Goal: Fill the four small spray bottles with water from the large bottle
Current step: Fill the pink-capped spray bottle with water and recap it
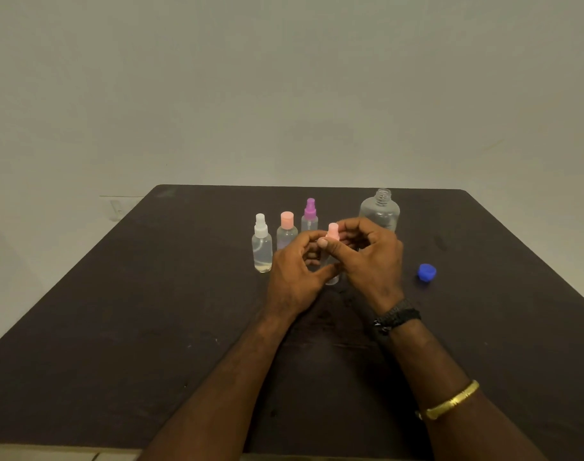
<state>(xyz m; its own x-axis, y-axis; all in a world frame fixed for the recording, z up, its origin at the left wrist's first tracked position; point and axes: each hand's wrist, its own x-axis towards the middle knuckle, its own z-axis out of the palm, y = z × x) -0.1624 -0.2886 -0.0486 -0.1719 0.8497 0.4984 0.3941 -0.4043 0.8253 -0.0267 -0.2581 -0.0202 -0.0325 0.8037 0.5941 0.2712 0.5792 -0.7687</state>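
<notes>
On the dark table (151,294), both hands meet at centre on one small pink-topped spray bottle (333,230); the left hand (294,271) curls round its clear body, and the right hand (370,257) pinches the pink top between thumb and fingers; the body is almost wholly hidden by the fingers, only the top and a bit of the base showing, so its fill cannot be judged. Behind the hands stand three more small bottles: a white-topped spray bottle (261,242), fully visible, with clear liquid in it; a pink flat-capped bottle (286,229), its lower part covered by the left hand; a purple-topped spray bottle (310,214), body partly hidden. The large clear bottle (380,207) stands uncapped at the far right, its base behind the right hand and its water level unreadable; its blue cap (427,272) lies apart on the table, right of the hands.
</notes>
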